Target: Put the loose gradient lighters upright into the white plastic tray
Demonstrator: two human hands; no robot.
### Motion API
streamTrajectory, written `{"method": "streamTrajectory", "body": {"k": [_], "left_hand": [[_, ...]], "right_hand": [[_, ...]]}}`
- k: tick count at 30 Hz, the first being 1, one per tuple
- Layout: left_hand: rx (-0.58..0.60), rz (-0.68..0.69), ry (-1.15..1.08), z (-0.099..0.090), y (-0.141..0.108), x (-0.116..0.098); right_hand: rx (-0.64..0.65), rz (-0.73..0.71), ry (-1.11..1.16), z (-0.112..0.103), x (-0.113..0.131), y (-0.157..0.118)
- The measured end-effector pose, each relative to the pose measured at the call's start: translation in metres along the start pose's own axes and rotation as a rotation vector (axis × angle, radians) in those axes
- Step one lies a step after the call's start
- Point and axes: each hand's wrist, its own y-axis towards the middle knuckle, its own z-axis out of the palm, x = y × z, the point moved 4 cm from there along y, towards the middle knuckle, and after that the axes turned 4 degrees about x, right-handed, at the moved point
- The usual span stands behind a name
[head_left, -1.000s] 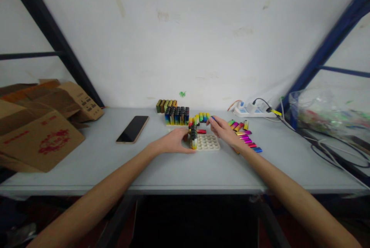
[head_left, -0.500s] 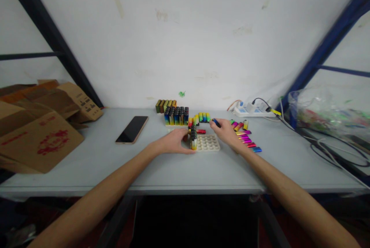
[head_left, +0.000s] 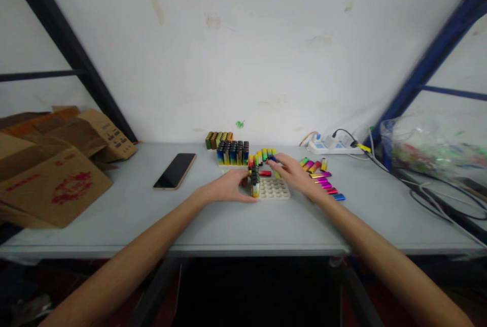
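A white tray (head_left: 279, 196) with round holes lies on the table, a column of upright dark-topped lighters (head_left: 255, 185) in its left end. My left hand (head_left: 232, 186) is closed around that end, thumb in front and fingers behind, against the lighters. Above the tray's back right part, my right hand (head_left: 288, 169) pinches a lighter with a dark blue end (head_left: 271, 158). A red lighter (head_left: 265, 173) lies just behind the tray. Several yellow and green lighters (head_left: 264, 154) lie farther back. To the right of my right hand are loose lighters, among them a magenta one (head_left: 322, 181).
A full rack of blue and gold lighters (head_left: 233, 153) stands behind my left hand, with gold ones (head_left: 218, 140) beyond. A phone (head_left: 175, 170) and cardboard boxes (head_left: 57, 185) are left. A power strip (head_left: 331, 145), cables and a plastic bag (head_left: 422, 136) are right.
My right hand has moved left, bringing the dark blue-ended lighter closer to the upright column in the tray. My left hand has stayed at the tray's left end.
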Motion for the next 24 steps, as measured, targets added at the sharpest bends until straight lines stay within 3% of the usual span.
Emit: {"method": "streamTrajectory", "body": {"k": [3,7,24], "left_hand": [[0.017,-0.006,-0.004,-0.001,0.000,0.001],[0.033,-0.011,-0.004,-0.002,-0.001,0.000],[0.058,-0.039,0.022,-0.001,-0.001,0.002]], "right_hand": [[0.006,-0.007,-0.128,0.004,0.001,0.000],[0.054,0.032,-0.137,0.010,0.002,0.000],[0.183,-0.120,-0.249,0.028,-0.012,0.004]]}}
